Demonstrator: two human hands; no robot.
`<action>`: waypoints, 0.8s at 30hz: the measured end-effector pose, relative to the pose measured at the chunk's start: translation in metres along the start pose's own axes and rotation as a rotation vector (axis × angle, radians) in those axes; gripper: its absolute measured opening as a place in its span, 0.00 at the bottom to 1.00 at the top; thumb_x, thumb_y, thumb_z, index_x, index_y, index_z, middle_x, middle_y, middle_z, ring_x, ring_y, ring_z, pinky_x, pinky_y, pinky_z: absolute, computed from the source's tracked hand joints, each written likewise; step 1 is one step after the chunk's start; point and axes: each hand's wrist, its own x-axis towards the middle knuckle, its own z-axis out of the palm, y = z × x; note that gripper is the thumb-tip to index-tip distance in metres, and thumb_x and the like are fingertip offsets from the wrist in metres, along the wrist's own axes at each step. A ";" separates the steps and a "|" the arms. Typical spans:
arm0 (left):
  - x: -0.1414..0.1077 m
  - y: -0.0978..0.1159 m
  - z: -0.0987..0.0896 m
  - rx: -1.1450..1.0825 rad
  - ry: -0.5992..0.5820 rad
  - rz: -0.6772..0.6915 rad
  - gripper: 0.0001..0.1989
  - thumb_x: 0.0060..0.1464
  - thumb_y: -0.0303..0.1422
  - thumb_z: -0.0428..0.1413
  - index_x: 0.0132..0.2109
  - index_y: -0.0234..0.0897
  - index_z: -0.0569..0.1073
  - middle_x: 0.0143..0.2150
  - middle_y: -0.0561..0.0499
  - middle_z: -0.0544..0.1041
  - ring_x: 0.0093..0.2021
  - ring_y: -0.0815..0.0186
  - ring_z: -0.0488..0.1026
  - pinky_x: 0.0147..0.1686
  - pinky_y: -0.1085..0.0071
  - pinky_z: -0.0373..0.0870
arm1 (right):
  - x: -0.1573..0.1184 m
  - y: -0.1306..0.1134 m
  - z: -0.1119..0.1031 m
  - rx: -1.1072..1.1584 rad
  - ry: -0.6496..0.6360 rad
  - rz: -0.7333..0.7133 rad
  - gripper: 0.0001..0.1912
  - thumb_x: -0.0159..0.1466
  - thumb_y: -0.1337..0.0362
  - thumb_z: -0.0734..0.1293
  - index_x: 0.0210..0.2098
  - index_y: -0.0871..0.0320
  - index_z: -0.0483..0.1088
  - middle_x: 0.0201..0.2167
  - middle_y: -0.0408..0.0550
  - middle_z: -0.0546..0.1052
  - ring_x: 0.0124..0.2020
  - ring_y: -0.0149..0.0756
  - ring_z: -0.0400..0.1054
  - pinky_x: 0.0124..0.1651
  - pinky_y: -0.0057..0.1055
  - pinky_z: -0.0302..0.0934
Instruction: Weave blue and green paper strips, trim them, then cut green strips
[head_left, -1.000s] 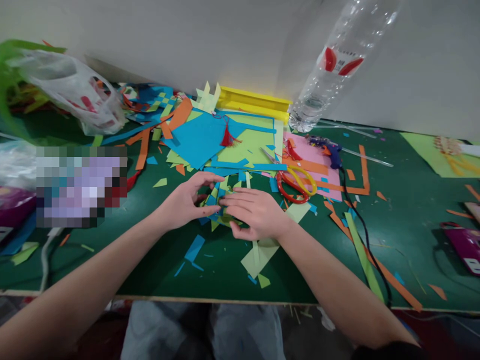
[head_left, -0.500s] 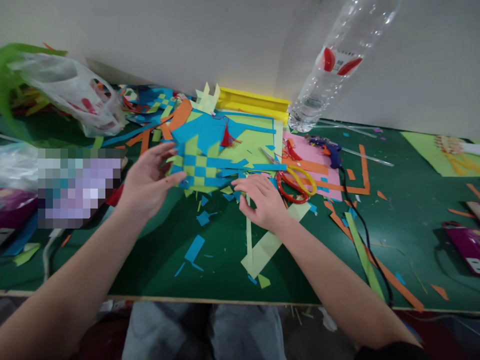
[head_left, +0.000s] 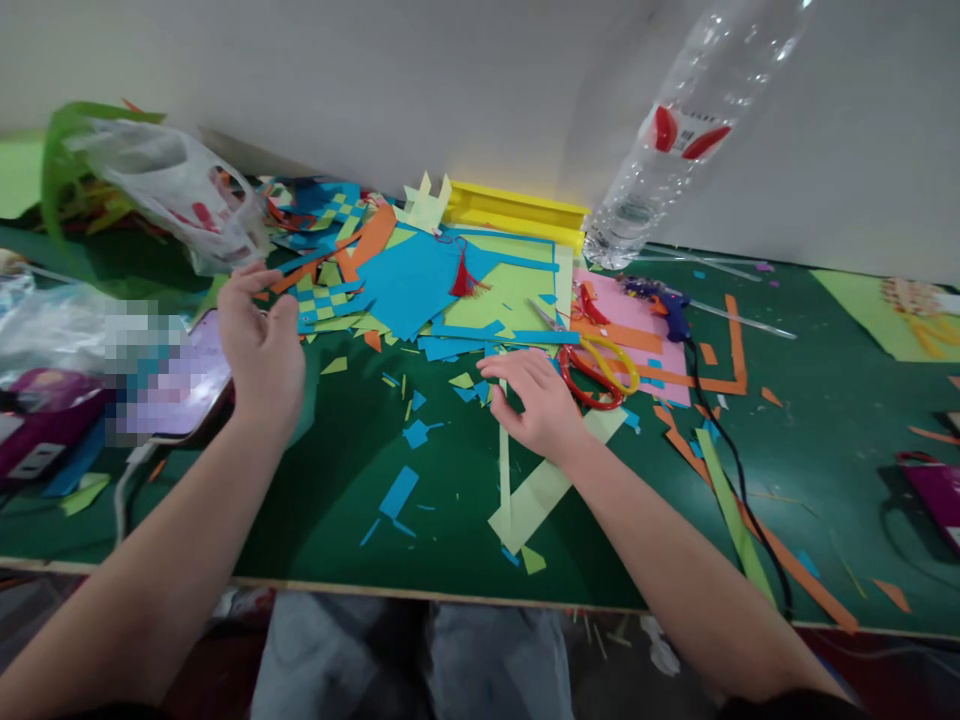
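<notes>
My left hand [head_left: 262, 350] is raised over the left part of the table, its thumb apart from its bent fingers and nothing visible between them. Just right of it lies a blue and light green woven paper piece [head_left: 326, 302], its left end partly covered by the hand. My right hand [head_left: 536, 405] rests near the middle, fingers loosely curved and thumb apart, holding nothing. Scissors with red and yellow handles [head_left: 600, 372] lie right beside it. Blue paper [head_left: 405, 285] and a red tassel [head_left: 463, 275] are beyond the hands.
A clear bottle [head_left: 660, 150] and a yellow tray [head_left: 517, 210] stand at the wall. On the left are a plastic bag [head_left: 180, 195] and a phone [head_left: 196, 375] with a cable. A blue glue gun [head_left: 671, 312] trails a black cord on the right. Paper scraps litter the green table [head_left: 322, 530].
My left hand has moved left, away from the middle. The woven piece has gone left too, from beside my fingers onto the paper pile's left side. My right hand has barely moved.
</notes>
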 end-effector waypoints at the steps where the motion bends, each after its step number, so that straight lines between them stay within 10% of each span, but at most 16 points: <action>1: -0.003 0.003 0.000 0.046 -0.011 0.065 0.16 0.62 0.27 0.49 0.56 0.31 0.64 0.61 0.40 0.63 0.64 0.59 0.58 0.64 0.54 0.55 | 0.000 0.000 0.000 -0.005 0.000 0.002 0.10 0.64 0.72 0.60 0.43 0.55 0.67 0.43 0.49 0.80 0.45 0.38 0.73 0.50 0.39 0.63; 9: -0.023 0.038 0.013 0.167 -0.527 0.320 0.16 0.64 0.38 0.48 0.54 0.37 0.69 0.58 0.40 0.71 0.66 0.55 0.61 0.64 0.54 0.60 | 0.004 0.001 -0.008 -0.244 0.091 0.080 0.09 0.63 0.65 0.62 0.26 0.55 0.67 0.15 0.39 0.66 0.23 0.33 0.61 0.37 0.38 0.56; 15: -0.038 0.065 0.012 0.121 -0.926 0.589 0.28 0.63 0.48 0.49 0.64 0.39 0.63 0.67 0.43 0.64 0.70 0.55 0.55 0.68 0.51 0.49 | 0.002 0.004 -0.006 -0.198 -0.208 -0.002 0.10 0.65 0.62 0.61 0.30 0.55 0.71 0.28 0.45 0.76 0.36 0.38 0.67 0.50 0.42 0.55; 24: -0.060 0.073 0.024 0.238 -0.905 0.552 0.36 0.65 0.52 0.39 0.71 0.33 0.51 0.73 0.40 0.51 0.73 0.55 0.44 0.70 0.54 0.46 | -0.002 0.014 -0.001 -0.430 -0.273 0.096 0.11 0.67 0.68 0.58 0.34 0.59 0.72 0.33 0.51 0.76 0.37 0.42 0.67 0.49 0.41 0.56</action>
